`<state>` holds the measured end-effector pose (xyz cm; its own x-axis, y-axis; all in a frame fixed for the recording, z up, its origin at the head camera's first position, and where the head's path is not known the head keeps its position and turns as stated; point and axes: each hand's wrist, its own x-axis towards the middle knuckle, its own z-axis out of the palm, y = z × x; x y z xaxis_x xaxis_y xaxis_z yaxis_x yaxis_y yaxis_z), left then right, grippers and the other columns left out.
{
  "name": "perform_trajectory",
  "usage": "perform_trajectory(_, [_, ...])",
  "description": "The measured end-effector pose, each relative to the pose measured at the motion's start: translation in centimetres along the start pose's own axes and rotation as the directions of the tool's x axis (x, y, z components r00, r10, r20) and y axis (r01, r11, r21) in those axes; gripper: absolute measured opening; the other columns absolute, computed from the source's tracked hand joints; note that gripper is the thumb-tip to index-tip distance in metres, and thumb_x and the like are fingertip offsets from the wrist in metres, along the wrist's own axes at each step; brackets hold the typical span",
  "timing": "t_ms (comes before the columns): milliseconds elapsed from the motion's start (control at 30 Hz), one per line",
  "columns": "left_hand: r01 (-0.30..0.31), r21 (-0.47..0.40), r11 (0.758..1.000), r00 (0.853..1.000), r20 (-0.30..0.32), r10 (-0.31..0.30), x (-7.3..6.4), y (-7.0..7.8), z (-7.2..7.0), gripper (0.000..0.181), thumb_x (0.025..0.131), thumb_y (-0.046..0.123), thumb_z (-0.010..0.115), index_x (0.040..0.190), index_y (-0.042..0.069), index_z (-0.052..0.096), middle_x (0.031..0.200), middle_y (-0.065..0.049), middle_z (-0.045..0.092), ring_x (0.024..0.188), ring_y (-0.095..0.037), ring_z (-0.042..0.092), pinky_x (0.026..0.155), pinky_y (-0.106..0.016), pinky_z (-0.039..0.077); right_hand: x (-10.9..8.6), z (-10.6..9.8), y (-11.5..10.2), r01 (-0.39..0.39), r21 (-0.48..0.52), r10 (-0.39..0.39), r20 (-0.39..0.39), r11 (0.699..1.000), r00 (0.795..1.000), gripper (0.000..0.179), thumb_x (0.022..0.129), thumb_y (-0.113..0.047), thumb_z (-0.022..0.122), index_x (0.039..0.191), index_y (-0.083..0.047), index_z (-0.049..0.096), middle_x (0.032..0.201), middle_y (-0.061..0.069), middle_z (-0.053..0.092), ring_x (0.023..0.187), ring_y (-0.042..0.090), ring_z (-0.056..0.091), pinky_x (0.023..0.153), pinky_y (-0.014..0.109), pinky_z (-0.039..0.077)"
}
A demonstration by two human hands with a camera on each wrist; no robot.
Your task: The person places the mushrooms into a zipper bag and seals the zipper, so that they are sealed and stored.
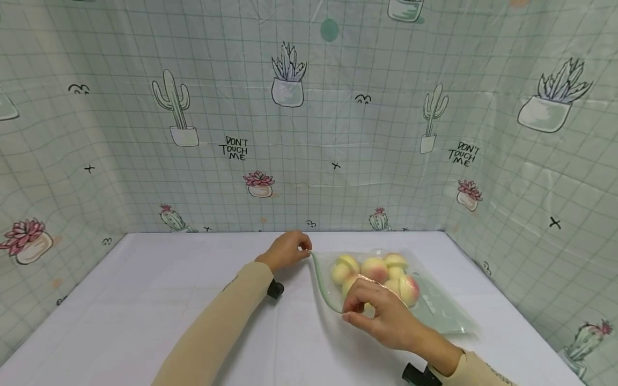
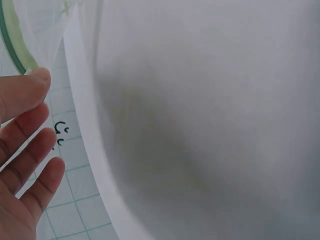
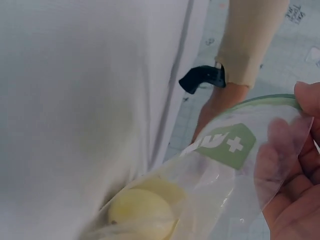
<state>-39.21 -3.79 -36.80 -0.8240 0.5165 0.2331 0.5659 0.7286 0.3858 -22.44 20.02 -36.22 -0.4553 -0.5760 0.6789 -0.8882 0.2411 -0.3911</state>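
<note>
A clear zip bag (image 1: 446,313) with a green seal strip lies on the table, its mouth facing left. Several yellow peaches (image 1: 374,268) with red blushes fill its left part. My left hand (image 1: 288,249) pinches the far corner of the mouth between thumb and forefinger; in the left wrist view the other fingers (image 2: 42,182) are spread loosely. The near corner is pinched by my right hand (image 1: 381,311), which covers some of the fruit. In the right wrist view, fingers show through the plastic beside a green printed label (image 3: 232,146), and a peach (image 3: 142,212) sits lower down.
White cloth covers the table (image 1: 120,311). A patterned curtain (image 1: 309,134) with cactus drawings closes off the back and both sides. Black bands sit at the left wrist (image 1: 276,289) and right wrist (image 1: 421,375).
</note>
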Motion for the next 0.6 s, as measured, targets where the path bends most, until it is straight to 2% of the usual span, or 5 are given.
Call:
perform_trajectory(200, [0.068,0.009,0.998,0.998,0.004,-0.068,-0.1,0.2,-0.9,0.005,0.087,0.012,0.070,0.090,0.015,0.069,0.092,0.002,0.063,0.087,-0.015,0.056,0.079,-0.032,0.048,1.2,0.5,-1.9,-0.007,0.018,0.007,0.027,1.000,1.000,0.030,0.072,0.009,0.074,0.084,-0.016,0.061,0.078,-0.002,0.056,0.070,0.012,0.055,0.060,0.023,0.049])
perform_trajectory(267, [0.073,0.007,0.997,0.997,0.007,-0.073,-0.3,0.1,-1.0,0.005,0.087,0.011,0.070,0.090,0.015,0.068,0.092,0.002,0.062,0.088,-0.015,0.056,0.080,-0.032,0.048,1.5,0.5,-2.6,-0.022,0.031,0.021,0.042,0.999,0.999,0.029,0.072,0.010,0.073,0.084,-0.014,0.061,0.077,0.001,0.056,0.069,0.014,0.055,0.060,0.024,0.049])
perform_trajectory(333, [0.057,0.003,0.998,0.998,0.005,-0.057,-0.5,-0.1,-1.0,0.004,0.087,0.010,0.070,0.090,0.013,0.069,0.092,0.001,0.063,0.089,-0.017,0.057,0.080,-0.032,0.048,1.6,0.6,-2.8,-0.023,0.031,0.022,0.046,0.999,0.999,0.029,0.071,0.011,0.073,0.083,-0.013,0.061,0.077,0.002,0.055,0.068,0.016,0.055,0.059,0.024,0.049])
perform_trajectory(467, [0.026,-0.006,1.000,1.000,-0.005,-0.026,-1.1,-0.1,-1.1,0.005,0.086,0.009,0.070,0.091,0.011,0.070,0.091,-0.001,0.062,0.090,-0.019,0.058,0.081,-0.033,0.048,0.8,1.2,-1.2,-0.038,0.030,0.036,0.064,0.999,0.997,0.030,0.072,0.007,0.075,0.084,-0.016,0.061,0.079,-0.001,0.056,0.069,0.015,0.055,0.059,0.024,0.049])
perform_trajectory(600, [0.015,-0.023,1.000,1.000,-0.010,-0.015,-2.0,-0.2,-1.4,0.005,0.086,0.010,0.070,0.092,0.010,0.070,0.090,0.000,0.061,0.091,-0.021,0.059,0.081,-0.034,0.048,1.1,1.2,-2.0,-0.057,0.056,0.050,0.132,0.997,0.990,0.027,0.072,0.005,0.077,0.084,-0.014,0.062,0.080,0.001,0.057,0.070,0.016,0.056,0.062,0.023,0.050])
